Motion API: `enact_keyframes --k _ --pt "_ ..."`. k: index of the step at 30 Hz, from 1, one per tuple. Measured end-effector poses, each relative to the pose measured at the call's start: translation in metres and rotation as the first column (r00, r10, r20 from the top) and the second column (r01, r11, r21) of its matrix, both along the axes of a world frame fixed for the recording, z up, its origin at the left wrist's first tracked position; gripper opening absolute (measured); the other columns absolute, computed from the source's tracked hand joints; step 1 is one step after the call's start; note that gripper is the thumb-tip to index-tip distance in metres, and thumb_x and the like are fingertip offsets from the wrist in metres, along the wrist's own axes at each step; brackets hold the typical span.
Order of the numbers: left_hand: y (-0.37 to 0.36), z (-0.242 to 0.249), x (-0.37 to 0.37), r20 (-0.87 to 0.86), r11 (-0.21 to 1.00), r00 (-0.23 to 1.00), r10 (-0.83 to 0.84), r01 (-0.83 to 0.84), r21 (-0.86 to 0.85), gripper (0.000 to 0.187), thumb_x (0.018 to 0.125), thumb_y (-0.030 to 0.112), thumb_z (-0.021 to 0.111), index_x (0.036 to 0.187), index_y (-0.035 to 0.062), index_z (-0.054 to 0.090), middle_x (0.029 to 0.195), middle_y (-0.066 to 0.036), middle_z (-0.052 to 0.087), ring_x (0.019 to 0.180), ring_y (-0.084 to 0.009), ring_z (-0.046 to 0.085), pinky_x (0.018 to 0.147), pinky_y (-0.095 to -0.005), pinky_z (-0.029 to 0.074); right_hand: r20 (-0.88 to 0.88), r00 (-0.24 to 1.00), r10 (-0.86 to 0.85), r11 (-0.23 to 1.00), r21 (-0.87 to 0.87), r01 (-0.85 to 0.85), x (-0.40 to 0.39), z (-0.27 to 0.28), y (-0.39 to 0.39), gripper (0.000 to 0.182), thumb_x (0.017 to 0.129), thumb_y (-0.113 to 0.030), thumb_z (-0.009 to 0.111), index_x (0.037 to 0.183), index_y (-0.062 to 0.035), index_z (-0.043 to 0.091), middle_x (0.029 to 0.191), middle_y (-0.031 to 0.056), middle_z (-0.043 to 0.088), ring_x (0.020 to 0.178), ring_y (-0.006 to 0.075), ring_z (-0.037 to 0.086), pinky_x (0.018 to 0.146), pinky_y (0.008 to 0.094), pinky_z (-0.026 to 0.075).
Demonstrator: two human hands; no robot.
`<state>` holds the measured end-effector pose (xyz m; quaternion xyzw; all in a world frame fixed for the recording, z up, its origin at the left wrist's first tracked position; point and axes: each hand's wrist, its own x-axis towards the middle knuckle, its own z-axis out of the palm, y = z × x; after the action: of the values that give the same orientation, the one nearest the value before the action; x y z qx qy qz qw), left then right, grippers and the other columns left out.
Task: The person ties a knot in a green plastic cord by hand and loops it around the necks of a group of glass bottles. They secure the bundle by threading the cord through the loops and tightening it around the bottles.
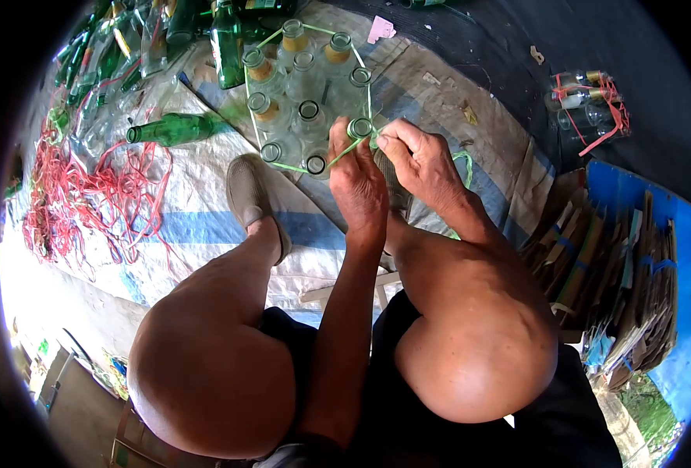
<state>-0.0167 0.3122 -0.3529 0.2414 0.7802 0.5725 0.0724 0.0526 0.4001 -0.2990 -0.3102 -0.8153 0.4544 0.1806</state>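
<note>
Several clear glass bottles (302, 78) stand upright in a tight cluster between the feet. Around their necks runs a pale green cord (370, 97). My left hand (357, 179) is at the front right of the cluster, its fingers round the neck of the nearest bottle (359, 129) and against the cord. Just to the right, my right hand (419, 160) pinches the cord between thumb and forefinger at that corner. A loose tail of green cord (468, 168) shows beyond the right wrist.
A green bottle (172, 129) lies left of the cluster, near tangled red strips (88, 195). More bottles (227, 47) are at the upper left. A red-tied bottle bundle (591, 113) lies at the upper right, above stacked cardboard (611, 265). A striped sheet (306, 222) covers the floor.
</note>
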Motion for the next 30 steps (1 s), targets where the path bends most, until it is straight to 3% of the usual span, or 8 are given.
enact_keyframes --k 4,5,8,17,23,24,27,30 --pt "-0.002 -0.002 0.002 -0.031 0.999 0.999 -0.009 0.008 -0.047 0.033 0.106 0.011 0.058 0.136 -0.0022 0.059 0.113 -0.023 0.071 0.092 -0.03 0.07 0.081 -0.0382 0.055 0.049 0.997 0.067 0.998 0.002 -0.067 0.011 0.005 -0.003 0.011 0.1 -0.013 0.063 0.095 -0.0037 0.06 0.077 0.0221 0.064 0.071 0.0444 0.062 0.06 0.0447 0.05" --pt "-0.002 -0.003 0.002 -0.035 0.998 0.999 -0.007 0.005 -0.061 0.033 0.106 0.012 0.058 0.136 -0.0025 0.059 0.112 -0.023 0.071 0.09 -0.0298 0.07 0.08 -0.0383 0.055 0.064 0.994 0.09 0.996 0.02 -0.092 0.012 0.005 -0.003 0.011 0.1 -0.013 0.062 0.095 -0.0037 0.059 0.076 0.0222 0.063 0.071 0.0445 0.062 0.06 0.0453 0.049" --pt "-0.005 0.004 0.002 0.063 0.993 0.997 -0.05 0.056 -0.1 0.036 0.106 0.012 0.057 0.137 -0.005 0.055 0.133 -0.028 0.062 0.119 -0.0449 0.063 0.097 -0.0458 0.052 0.085 0.986 0.141 0.986 0.078 -0.148 0.015 -0.003 -0.005 0.015 0.101 -0.017 0.059 0.094 -0.0046 0.056 0.074 0.0225 0.062 0.072 0.0456 0.063 0.06 0.0495 0.048" --pt "-0.017 0.006 0.005 0.146 0.964 0.984 -0.104 0.136 -0.228 0.04 0.108 0.017 0.051 0.14 -0.0067 0.052 0.131 -0.031 0.062 0.111 -0.0463 0.064 0.092 -0.0475 0.052 0.159 0.968 0.195 0.974 0.084 -0.21 0.027 -0.015 -0.008 0.018 0.101 -0.021 0.061 0.09 -0.0067 0.055 0.07 0.0217 0.061 0.069 0.0455 0.063 0.058 0.0515 0.049" --pt "-0.032 0.031 0.024 0.369 1.0 0.929 -0.009 0.016 -0.016 0.036 0.109 0.024 0.051 0.125 -0.0054 0.066 0.084 -0.015 0.068 0.074 -0.0189 0.062 0.073 -0.0364 0.052 0.066 0.971 0.228 0.973 0.01 -0.229 0.033 -0.015 -0.011 0.016 0.098 -0.017 0.062 0.088 -0.0057 0.058 0.074 0.0225 0.064 0.072 0.0462 0.064 0.06 0.0512 0.049" --pt "-0.035 0.025 0.023 0.352 0.998 0.936 -0.03 0.045 -0.034 0.036 0.11 0.026 0.054 0.113 -0.0058 0.07 0.086 -0.009 0.07 0.075 -0.0135 0.061 0.072 -0.0315 0.052 0.074 0.968 0.242 0.97 -0.027 -0.241 0.033 -0.014 -0.011 0.016 0.097 -0.017 0.062 0.088 -0.005 0.06 0.075 0.0229 0.064 0.072 0.046 0.065 0.06 0.0507 0.049" --pt "-0.04 0.006 0.021 0.651 0.973 0.74 -0.165 0.014 0.231 0.032 0.108 0.024 0.058 0.109 -0.0049 0.072 0.089 -0.005 0.071 0.077 -0.0107 0.06 0.072 -0.0272 0.052 0.087 0.957 0.278 0.957 -0.112 -0.268 0.035 -0.013 -0.011 0.016 0.097 -0.017 0.062 0.091 -0.0028 0.064 0.078 0.0242 0.066 0.072 0.045 0.066 0.06 0.0492 0.049" --pt "-0.039 0.014 0.022 0.656 0.962 0.723 -0.219 0.049 0.268 0.028 0.106 0.022 0.063 0.108 -0.0045 0.073 0.092 -0.003 0.072 0.079 -0.0087 0.061 0.071 -0.0253 0.051 0.085 0.946 0.314 0.946 -0.115 -0.303 0.038 -0.018 -0.011 0.02 0.097 -0.019 0.061 0.094 -0.0009 0.069 0.079 0.0248 0.067 0.07 0.0423 0.067 0.06 0.0476 0.05"
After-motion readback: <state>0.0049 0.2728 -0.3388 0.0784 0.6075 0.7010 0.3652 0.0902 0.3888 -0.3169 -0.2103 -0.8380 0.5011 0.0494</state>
